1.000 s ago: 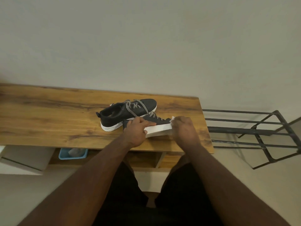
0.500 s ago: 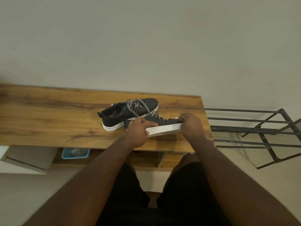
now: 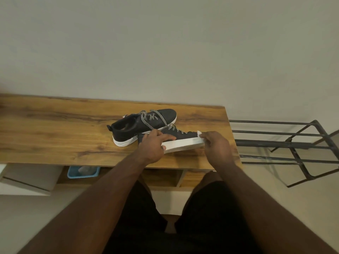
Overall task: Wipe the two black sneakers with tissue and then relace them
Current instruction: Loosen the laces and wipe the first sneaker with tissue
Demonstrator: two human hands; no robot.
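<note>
Two black sneakers with white soles lie on the wooden table (image 3: pixel 55 136). The far sneaker (image 3: pixel 139 125) stands upright with loose speckled laces. The near sneaker (image 3: pixel 183 142) is tipped on its side, white sole toward me. My left hand (image 3: pixel 154 145) grips its heel end, fingers over the upper and thumb on the sole. My right hand (image 3: pixel 214 143) pinches a white tissue (image 3: pixel 199 133) against the toe end of the sole.
A black metal rack (image 3: pixel 286 145) stands right of the table. Under the table are a blue basket (image 3: pixel 83 172) and a white open drawer (image 3: pixel 27 180). A plain wall rises behind the table. My legs in dark shorts are below.
My right hand has slid the tissue rightward along the near sneaker's sole to the toe. The left hand keeps its hold on the heel end.
</note>
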